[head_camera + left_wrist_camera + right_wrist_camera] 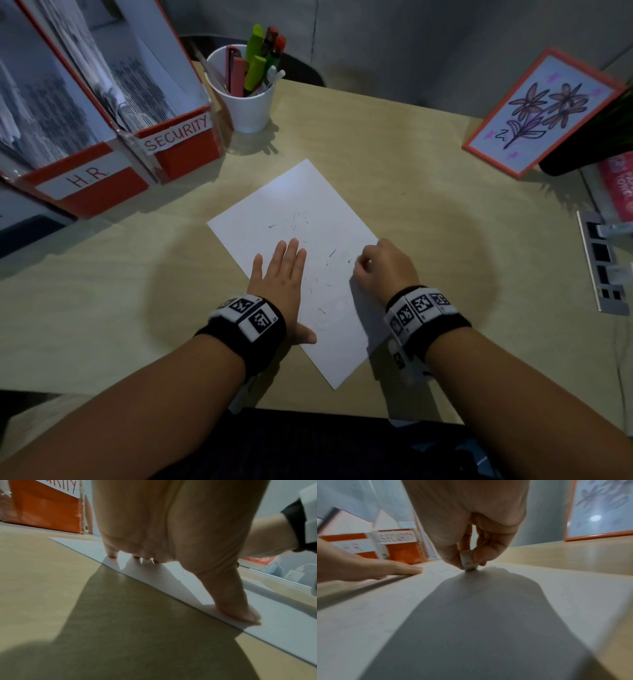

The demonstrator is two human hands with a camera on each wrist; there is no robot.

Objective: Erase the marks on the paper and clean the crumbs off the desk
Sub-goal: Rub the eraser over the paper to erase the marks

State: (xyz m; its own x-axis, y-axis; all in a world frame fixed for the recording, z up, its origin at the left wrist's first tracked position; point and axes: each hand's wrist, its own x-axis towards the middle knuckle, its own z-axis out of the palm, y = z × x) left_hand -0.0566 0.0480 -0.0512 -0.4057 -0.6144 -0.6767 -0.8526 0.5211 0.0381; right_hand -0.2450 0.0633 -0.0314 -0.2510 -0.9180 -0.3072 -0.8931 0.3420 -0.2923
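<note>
Two hands on paper [301, 205]: left hand [279, 274] flat, pinning; right hand [383, 265] pinches eraser [467, 562], erasing. Next, sweep crumbs [322, 260].

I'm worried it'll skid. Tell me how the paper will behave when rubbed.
The paper is a thin loose sheet, so it would likely slide or crumple. The left hand pressing it flat probably prevents that. The eraser works near the free right edge, which may buckle.

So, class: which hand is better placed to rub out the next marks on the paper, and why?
The right hand: it already pinches the eraser, tip down on the paper. The left hand lies flat, holding the sheet steady.
</note>
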